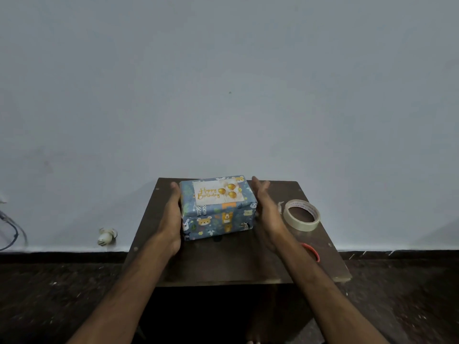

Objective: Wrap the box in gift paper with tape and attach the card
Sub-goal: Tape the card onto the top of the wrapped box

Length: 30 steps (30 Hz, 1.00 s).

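A box wrapped in blue gift paper with animal prints stands on a small dark wooden table. A white "Happy Birthday" card with gold balloons lies flat on its top face. My left hand lies with straight fingers against the box's left side. At the box's right side my right hand is held flat with straight fingers, right beside the paper; whether it touches is unclear. A roll of clear tape lies on the table to the right of that hand.
The table stands against a plain grey wall. A red band circles my right wrist. On the dark floor at the left lie a white plug-like object and a blue cable.
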Each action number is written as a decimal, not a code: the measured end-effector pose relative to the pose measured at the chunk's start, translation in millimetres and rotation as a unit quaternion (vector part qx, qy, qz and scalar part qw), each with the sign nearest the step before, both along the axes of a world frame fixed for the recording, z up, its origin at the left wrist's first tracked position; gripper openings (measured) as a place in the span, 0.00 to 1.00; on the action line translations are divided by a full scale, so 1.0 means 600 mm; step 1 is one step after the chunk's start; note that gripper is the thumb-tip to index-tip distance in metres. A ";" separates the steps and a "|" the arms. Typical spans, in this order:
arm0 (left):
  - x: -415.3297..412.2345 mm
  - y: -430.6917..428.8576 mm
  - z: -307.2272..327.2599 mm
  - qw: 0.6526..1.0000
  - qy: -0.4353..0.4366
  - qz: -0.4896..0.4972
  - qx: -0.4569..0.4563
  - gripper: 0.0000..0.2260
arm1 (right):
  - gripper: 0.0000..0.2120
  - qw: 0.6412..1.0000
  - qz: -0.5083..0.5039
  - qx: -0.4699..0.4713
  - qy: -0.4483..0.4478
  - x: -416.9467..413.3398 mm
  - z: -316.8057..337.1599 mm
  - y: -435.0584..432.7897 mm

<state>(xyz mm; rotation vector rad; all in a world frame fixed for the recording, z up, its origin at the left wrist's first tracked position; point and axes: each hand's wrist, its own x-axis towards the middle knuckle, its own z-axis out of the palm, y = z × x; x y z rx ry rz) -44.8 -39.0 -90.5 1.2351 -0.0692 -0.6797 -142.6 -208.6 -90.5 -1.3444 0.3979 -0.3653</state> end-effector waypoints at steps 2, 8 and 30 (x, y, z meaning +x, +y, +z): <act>-0.005 -0.001 0.002 1.000 -0.004 0.015 -0.013 0.35 | 0.35 0.999 0.023 0.013 -0.023 0.011 -0.019 0.005; 0.005 0.000 0.000 1.000 -0.003 0.001 -0.007 0.37 | 0.31 0.999 0.002 -0.003 -0.039 0.015 -0.037 0.013; -0.011 -0.007 0.025 0.984 -0.164 0.070 -0.031 0.26 | 0.27 0.997 0.004 -0.037 -0.073 0.010 -0.012 0.015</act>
